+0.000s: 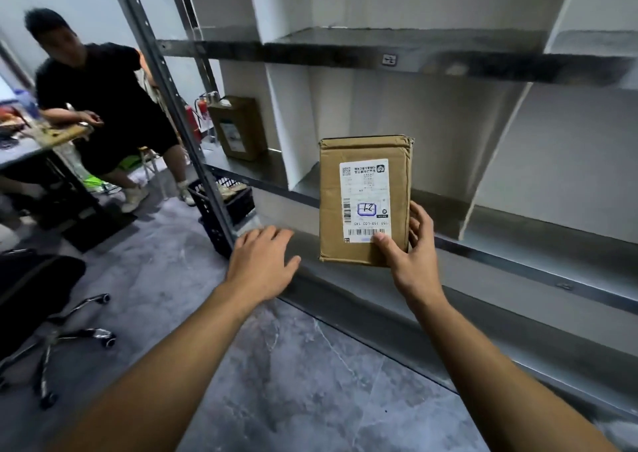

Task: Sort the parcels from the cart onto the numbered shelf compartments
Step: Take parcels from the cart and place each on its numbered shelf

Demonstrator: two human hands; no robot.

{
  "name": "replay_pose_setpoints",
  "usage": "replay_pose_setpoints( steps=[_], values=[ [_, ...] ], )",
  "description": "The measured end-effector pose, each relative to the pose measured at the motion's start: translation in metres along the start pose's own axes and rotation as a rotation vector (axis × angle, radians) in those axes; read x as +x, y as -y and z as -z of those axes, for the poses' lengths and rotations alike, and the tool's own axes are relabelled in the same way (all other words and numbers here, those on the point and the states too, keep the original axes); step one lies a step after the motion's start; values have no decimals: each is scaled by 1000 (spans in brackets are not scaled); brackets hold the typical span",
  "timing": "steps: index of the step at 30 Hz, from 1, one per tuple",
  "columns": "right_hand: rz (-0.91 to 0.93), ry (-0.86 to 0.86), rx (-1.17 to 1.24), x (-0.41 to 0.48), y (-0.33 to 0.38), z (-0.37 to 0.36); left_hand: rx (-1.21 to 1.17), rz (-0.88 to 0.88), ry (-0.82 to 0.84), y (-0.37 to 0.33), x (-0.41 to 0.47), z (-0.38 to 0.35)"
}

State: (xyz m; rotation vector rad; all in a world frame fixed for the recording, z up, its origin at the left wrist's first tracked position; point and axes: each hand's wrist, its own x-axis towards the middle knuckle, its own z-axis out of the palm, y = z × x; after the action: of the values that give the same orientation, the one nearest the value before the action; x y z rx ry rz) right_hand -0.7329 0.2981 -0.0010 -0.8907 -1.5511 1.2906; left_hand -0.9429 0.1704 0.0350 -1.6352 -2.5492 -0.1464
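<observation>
Head view, single entry.

- Parcel (329,210): a brown cardboard box, held upright in the air in front of the middle shelf tier, not yet resting on any ledge.
- Its label (366,189) faces me but is upside down. It carries a handwritten number in a blue box, which I cannot read with confidence.
- Right hand (411,258): grasps the parcel at its lower right corner only, thumb on the front by the barcode, fingers wrapped round the right edge.
- Left hand (266,261): released, fingers spread, palm down, just left of the parcel and not touching it.
- Shelf ledge (518,255): runs behind and right of the parcel, and white dividers (490,161) split the tier into bays.
- A small tag (389,60) on the upper rim is too blurred to read.
- A second box (238,127) stands in the far-left bay.

Risks, my judgement:
1. A one-corner grip puts most of the parcel's weight above and left of the fingers, so a quick swing could pivot it out of the pinch. Bringing the left hand under would cure that.
2. With the number inverted and the bay tags blurred, the parcel could go into the wrong bay.
3. The top edge could clip a divider on the way in.
4. Stood on its narrow end, it may topple off the ledge.
</observation>
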Motion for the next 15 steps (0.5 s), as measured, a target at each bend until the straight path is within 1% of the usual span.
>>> replay_pose_setpoints(
  steps=[7,10,15],
  values=[
    [16,158,-13,47,-12,-71,-15,154,-7,62,22,-11],
    [17,186,-23,61,-15,-94,-39,189,-1,86,33,-16],
    [18,190,-22,80,-20,-142,-72,200,-7,134,53,-25]
  ],
)
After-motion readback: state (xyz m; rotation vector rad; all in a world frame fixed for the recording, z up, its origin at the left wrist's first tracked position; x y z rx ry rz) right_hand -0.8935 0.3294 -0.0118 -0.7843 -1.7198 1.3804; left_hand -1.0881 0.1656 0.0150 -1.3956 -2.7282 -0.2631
